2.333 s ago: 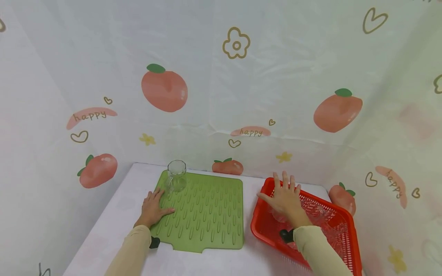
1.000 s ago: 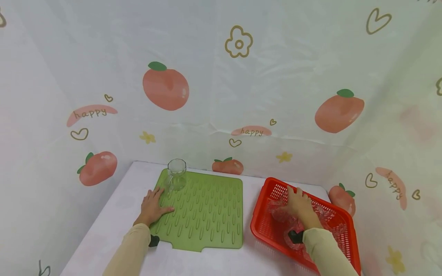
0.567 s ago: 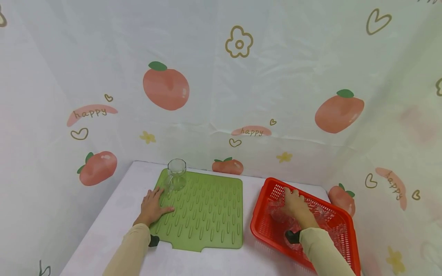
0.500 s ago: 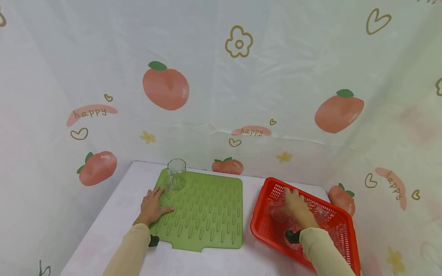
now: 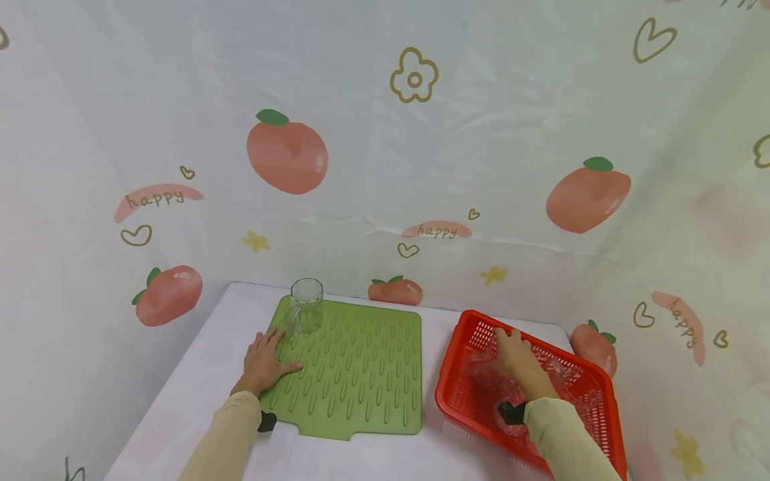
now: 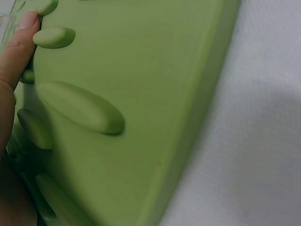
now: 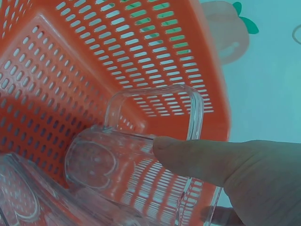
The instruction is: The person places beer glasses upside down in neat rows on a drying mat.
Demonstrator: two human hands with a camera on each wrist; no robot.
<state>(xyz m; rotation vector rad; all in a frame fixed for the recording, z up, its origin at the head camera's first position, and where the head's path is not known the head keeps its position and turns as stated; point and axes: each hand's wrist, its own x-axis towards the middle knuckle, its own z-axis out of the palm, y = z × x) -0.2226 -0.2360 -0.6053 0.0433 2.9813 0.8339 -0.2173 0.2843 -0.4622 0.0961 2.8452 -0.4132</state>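
The person's right-hand grip point(image 5: 519, 359) is closed in fairly snug on a glass mug point(image 7: 120, 160) inside the red basket point(image 5: 452, 357), thumb up by the handle and at least one finger round the far side of the glass. Can't really tell from here whether that mug's upright or tipped. There's more clear glass in there, incl. another mug point(image 7: 19, 193) right next to it, but it all blurs together through the red tbh.

Left-hand grip point(image 5: 263, 363) is wide open, holding nothing, just resting flat with fingers spread on the left side of the green mat point(image 5: 355, 374). A second glass mug, the mat mug point(image 5: 307, 310), stands upright on the mat's back left corner, just past those fingertips.

Mat takes up the left and middle of the counter point(image 5: 204, 374), basket's over by the right edge sitting at an angle, bare strip between them. Cream sleeves point(image 5: 225, 434) on both arms. Behind the counter's back edge hangs a white sheet point(image 5: 481, 133) with fruit, hearts and "happy" printed on it.
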